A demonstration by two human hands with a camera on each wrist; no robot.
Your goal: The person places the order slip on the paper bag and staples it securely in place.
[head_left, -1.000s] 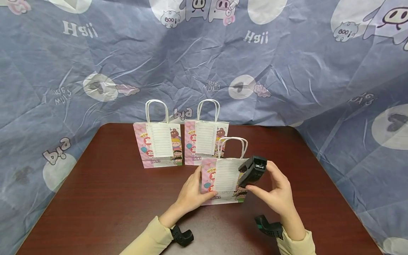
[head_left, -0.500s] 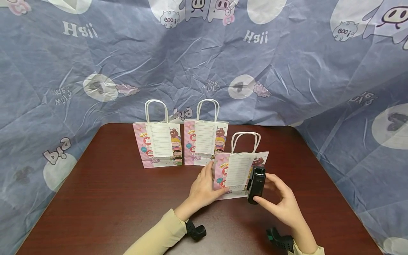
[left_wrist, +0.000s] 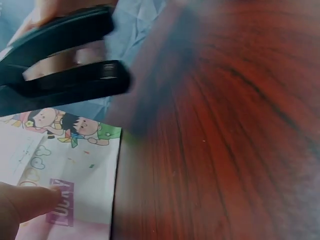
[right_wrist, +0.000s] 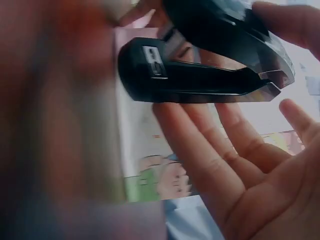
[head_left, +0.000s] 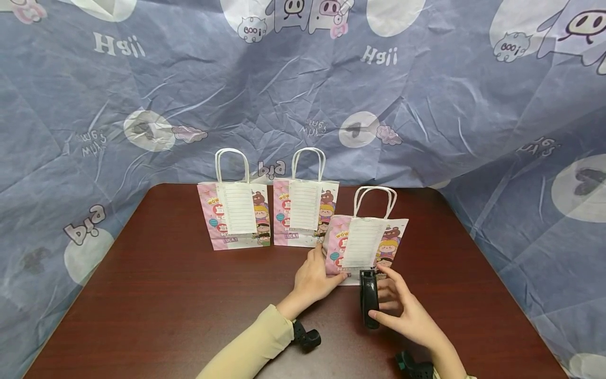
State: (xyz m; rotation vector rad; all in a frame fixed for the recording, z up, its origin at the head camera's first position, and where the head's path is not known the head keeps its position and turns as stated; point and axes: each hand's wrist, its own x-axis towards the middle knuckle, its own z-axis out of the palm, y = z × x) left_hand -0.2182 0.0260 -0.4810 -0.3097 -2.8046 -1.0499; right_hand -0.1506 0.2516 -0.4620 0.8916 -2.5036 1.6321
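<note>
My right hand holds a black stapler in front of the nearest paper gift bag. In the right wrist view the stapler lies between thumb and fingers, its jaws apart. My left hand grips the lower left side of that bag, thumb on the front near the word LUCKY, as the left wrist view shows. The bag is pink and white with cartoon figures, twisted white handles and a lined white paper on its front. The left fingertips are partly hidden by the bag.
Two matching bags stand behind, a left one and a middle one, each with a lined paper on it. All are on a dark red-brown wooden table. A blue-grey printed cloth hangs behind the table.
The held bag has moved right and back, with the left hand on it. The right hand has brought the stapler down and toward me, away from the bag's upper right side.
</note>
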